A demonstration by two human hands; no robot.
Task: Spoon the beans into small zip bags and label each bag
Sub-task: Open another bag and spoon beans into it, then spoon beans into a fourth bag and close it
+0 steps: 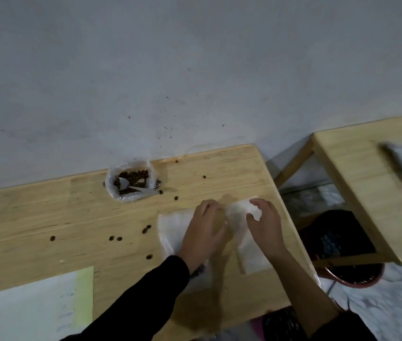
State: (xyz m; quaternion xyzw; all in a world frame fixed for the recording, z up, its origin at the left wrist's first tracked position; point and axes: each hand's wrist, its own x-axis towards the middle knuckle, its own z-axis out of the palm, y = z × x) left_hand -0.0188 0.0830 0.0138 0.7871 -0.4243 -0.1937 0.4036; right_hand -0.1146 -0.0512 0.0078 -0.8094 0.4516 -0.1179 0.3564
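A small zip bag [250,252] lies flat near the table's [47,212] right edge; the right hand [266,225] curls its fingers and thumb over the bag's far end, pinching it. The left hand [204,230] lies with fairly straight fingers on a second zip bag [171,230] just beside it. Farther back, the beans [133,177] and a white spoon [131,187] sit in an open plastic bag [131,196], with loose beans [116,238] scattered and a label sheet [37,306] at the near left

Head-worn camera, facing forward and down (close), over table [47,217]
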